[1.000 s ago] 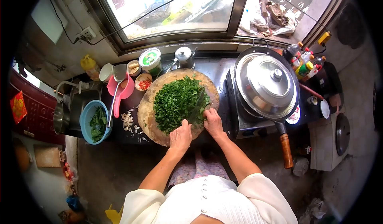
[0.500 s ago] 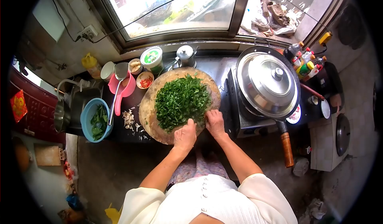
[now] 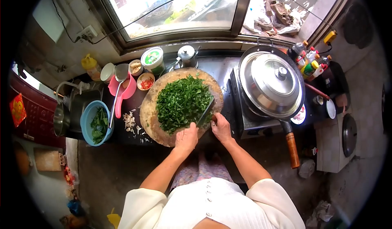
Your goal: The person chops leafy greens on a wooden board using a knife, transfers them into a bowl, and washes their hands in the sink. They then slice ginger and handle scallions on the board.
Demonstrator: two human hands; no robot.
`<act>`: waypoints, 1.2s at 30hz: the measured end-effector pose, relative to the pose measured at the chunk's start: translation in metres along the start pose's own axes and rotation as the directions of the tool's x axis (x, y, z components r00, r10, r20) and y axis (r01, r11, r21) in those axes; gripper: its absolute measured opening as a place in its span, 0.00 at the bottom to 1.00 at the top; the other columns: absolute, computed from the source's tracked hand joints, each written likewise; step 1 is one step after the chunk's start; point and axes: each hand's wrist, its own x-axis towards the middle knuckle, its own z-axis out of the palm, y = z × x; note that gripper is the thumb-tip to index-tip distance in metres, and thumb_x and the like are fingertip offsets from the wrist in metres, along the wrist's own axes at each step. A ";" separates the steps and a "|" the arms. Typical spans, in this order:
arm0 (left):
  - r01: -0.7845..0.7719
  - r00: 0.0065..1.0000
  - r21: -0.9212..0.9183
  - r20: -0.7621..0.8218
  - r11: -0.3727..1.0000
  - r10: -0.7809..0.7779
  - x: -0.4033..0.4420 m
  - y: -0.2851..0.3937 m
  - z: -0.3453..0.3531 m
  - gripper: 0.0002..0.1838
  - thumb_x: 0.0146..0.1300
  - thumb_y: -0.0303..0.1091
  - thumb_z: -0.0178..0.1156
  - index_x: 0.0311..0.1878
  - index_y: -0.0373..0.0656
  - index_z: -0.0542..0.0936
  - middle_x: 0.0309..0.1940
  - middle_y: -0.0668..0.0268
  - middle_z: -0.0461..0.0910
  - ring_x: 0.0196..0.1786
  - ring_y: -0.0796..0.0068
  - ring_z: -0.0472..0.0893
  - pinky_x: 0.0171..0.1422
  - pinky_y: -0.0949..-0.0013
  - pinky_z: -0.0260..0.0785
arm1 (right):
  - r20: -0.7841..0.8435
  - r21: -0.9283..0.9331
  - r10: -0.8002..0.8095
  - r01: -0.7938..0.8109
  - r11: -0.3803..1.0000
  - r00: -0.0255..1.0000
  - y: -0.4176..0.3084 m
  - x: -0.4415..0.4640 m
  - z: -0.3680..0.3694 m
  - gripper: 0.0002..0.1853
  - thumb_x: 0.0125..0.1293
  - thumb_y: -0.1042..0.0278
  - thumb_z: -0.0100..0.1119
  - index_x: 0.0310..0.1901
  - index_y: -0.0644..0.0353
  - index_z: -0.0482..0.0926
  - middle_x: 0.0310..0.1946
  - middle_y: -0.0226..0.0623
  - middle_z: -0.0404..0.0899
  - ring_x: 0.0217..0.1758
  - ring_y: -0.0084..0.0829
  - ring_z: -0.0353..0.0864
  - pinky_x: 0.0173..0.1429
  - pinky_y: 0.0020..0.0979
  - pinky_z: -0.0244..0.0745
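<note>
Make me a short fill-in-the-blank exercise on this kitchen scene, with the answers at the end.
1. The heap of finely chopped leaves on the round wooden chopping board is ____ in colour.
2. The person's bare left hand is nearer the round light-____ plastic basin than the bare right hand is.
3. A domed silver metal ____ covers the round black wok.

Missing words: green; blue; lid.
</note>
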 end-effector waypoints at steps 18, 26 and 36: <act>0.069 0.994 0.003 -0.085 0.998 -0.069 -0.032 -0.028 -0.017 0.10 0.69 0.36 0.56 0.37 0.41 0.70 0.20 0.49 0.79 0.26 0.44 0.81 0.31 0.47 0.73 | 0.295 -0.159 -0.235 0.290 0.944 0.926 -0.015 0.103 -0.020 0.45 0.48 0.74 0.70 0.70 0.47 0.63 0.67 0.43 0.63 0.69 0.49 0.65 0.68 0.46 0.65; 0.070 0.993 -0.004 -0.097 0.998 -0.070 -0.065 -0.040 -0.027 0.11 0.68 0.35 0.58 0.35 0.40 0.68 0.21 0.51 0.79 0.26 0.45 0.81 0.29 0.48 0.71 | 0.714 0.065 -0.332 0.414 0.908 0.616 0.007 0.159 0.013 0.39 0.49 0.81 0.58 0.68 0.47 0.69 0.67 0.44 0.66 0.68 0.50 0.67 0.70 0.44 0.66; 0.166 0.938 -0.094 -0.290 0.982 -0.187 -0.038 0.007 -0.036 0.10 0.71 0.37 0.54 0.38 0.41 0.68 0.23 0.53 0.80 0.27 0.47 0.82 0.29 0.51 0.74 | 0.280 -0.238 -0.057 0.127 0.963 0.958 -0.042 0.065 0.008 0.33 0.49 0.80 0.61 0.61 0.63 0.68 0.50 0.54 0.68 0.53 0.56 0.72 0.57 0.48 0.74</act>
